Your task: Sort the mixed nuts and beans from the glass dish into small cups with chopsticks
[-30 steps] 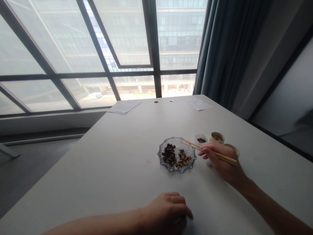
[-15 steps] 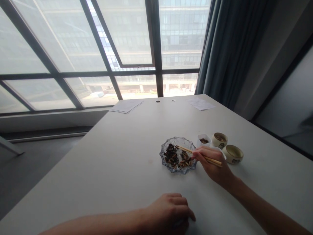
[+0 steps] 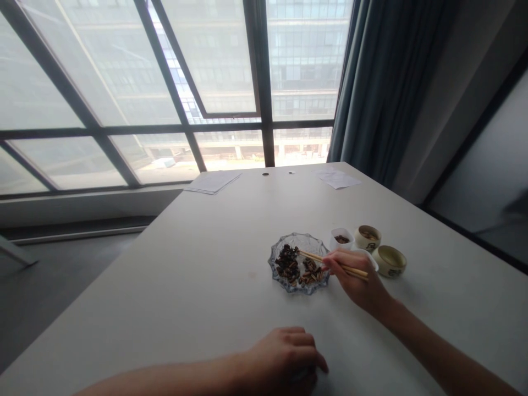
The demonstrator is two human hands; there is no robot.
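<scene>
My right hand is closed around a pair of wooden chopsticks, which point left over a scalloped clear glass plate. Their tips are at the upper edge of a pile of small dark dried pieces; whether they pinch a piece is too small to tell. To the right on the same plate lies a pile of browner, longer pieces. My left hand rests on the table near the front, its fingers loosely curled and nothing visible in them; the underside is hidden.
Behind my right hand stand a small white cup with dark pieces, a second white container partly hidden, and two cream pots, the nearer pot to the right. Papers lie at the table's far end.
The chopstick tips have shifted slightly and sit closer to the dark pile's upper edge. My left hand stays in its place. The whole view has tilted a little.
</scene>
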